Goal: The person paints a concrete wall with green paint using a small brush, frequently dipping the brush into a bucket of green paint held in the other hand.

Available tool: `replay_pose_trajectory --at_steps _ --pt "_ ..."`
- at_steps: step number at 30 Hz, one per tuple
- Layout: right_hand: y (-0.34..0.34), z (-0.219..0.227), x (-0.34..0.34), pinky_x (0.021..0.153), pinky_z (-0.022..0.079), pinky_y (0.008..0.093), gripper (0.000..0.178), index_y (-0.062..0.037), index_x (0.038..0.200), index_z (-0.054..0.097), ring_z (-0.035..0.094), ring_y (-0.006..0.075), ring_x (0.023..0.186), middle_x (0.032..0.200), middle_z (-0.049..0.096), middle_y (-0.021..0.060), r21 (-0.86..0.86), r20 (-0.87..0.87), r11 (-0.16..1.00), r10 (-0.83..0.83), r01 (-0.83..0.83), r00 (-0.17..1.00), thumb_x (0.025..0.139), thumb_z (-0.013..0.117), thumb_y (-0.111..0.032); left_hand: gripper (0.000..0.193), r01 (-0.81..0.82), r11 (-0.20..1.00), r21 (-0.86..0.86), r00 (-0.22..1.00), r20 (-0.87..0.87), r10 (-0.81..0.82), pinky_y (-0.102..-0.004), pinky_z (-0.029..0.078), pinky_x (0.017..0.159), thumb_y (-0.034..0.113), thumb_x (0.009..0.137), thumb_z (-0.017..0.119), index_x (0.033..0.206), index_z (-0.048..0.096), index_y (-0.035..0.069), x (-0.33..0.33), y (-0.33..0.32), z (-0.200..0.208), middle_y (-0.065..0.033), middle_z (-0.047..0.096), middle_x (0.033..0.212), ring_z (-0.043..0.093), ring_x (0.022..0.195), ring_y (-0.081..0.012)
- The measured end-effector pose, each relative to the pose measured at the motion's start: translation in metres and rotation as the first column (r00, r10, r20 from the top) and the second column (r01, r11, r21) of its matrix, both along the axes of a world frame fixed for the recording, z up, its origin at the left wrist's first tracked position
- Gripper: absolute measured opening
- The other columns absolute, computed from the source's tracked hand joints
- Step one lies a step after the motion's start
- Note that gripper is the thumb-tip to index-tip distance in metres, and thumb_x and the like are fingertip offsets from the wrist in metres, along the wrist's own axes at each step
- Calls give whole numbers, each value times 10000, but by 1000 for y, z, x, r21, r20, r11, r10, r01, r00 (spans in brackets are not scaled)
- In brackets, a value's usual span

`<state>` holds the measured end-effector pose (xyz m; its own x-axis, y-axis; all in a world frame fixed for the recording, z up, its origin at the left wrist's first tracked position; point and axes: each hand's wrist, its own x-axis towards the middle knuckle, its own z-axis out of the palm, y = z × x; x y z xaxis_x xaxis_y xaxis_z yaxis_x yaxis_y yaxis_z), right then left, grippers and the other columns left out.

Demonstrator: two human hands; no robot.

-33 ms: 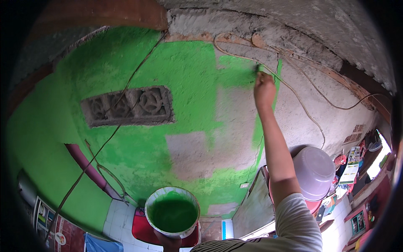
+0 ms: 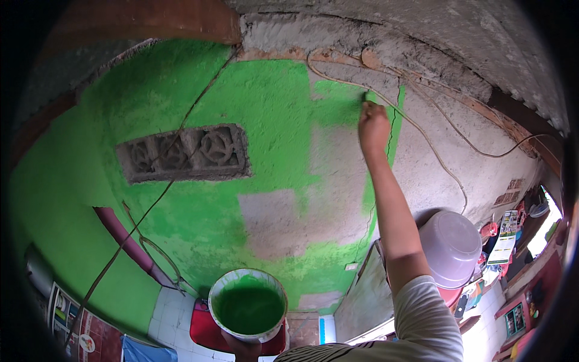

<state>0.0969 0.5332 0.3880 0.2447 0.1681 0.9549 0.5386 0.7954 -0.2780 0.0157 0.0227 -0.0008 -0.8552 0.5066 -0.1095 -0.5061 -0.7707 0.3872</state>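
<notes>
My right arm reaches up to the wall, and my right hand point(image 2: 374, 125) is closed around a paintbrush point(image 2: 365, 97), mostly hidden by the fingers. The brush tip meets wet green paint on the wall point(image 2: 274, 114), just under a hanging cable point(image 2: 416, 125). Low in the picture, my left hand point(image 2: 243, 349) supports a white bucket point(image 2: 283, 317) from below; its fingers are largely hidden. Green paint point(image 2: 249, 306) lies inside the bucket and streaks its inner side. Bare grey patches point(image 2: 274, 224) show between the green areas, and a dark crack point(image 2: 392, 130) runs down the wall.
A vent block point(image 2: 184, 152) is set into the wall at left, with a dark cord point(image 2: 145, 211) crossing it. Below lies a purple pipe point(image 2: 129, 244). A red tub or chair point(image 2: 202, 329) is under the bucket. Pale purple basins point(image 2: 451, 248) stand beside my right arm.
My right hand and the brush have shifted slightly left along the wall. The bucket and left hand stay where they were.
</notes>
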Motion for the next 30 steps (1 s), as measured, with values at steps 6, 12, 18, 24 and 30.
replay_pose_trajectory --at_steps 6,12,18,24,30 --pt "-38 12 -76 653 562 490 89 -38 971 674 655 393 743 900 639 200 71 222 982 155 -175 963 902 635 -79 742 15 998 -62 993 -116 -22 -475 434 1088 344 884 583 1491 312 15 8 -1 25 -177 474 1437 509 1296 -324" --pt "-78 14 -98 667 566 455 169 0 1061 696 664 390 756 896 650 199 39 223 861 487 -507 845 939 651 -109 750 -40 993 -108 943 -332 2 -498 430 1114 538 974 385 1518 336 25 11 -3 29 -172 457 1500 482 1349 -352" --pt "-35 2 -36 626 567 365 242 33 1084 709 705 242 683 960 735 212 -258 -289 637 667 -727 687 989 649 -181 821 20 963 -268 999 -27 -29 -532 408 1147 673 983 355 1540 346 71 14 -4 24 -142 445 1539 453 1388 -373" --pt "28 -23 73 601 557 397 243 26 1039 725 689 276 643 915 722 209 -167 -251 881 397 -444 883 995 643 -198 823 149 959 -241 985 120 -123 -550 402 1150 695 973 401 1555 335 117 10 7 17 -123 418 1563 441 1403 -356" --pt "8 -30 93 681 570 467 183 -10 1067 688 681 394 734 975 682 225 -83 126 996 -32 43 992 936 648 -132 777 136 958 -250 985 138 -104 -540 408 1142 655 995 379 1552 344 113 21 10 57 -121 427 1555 442 1404 -349"
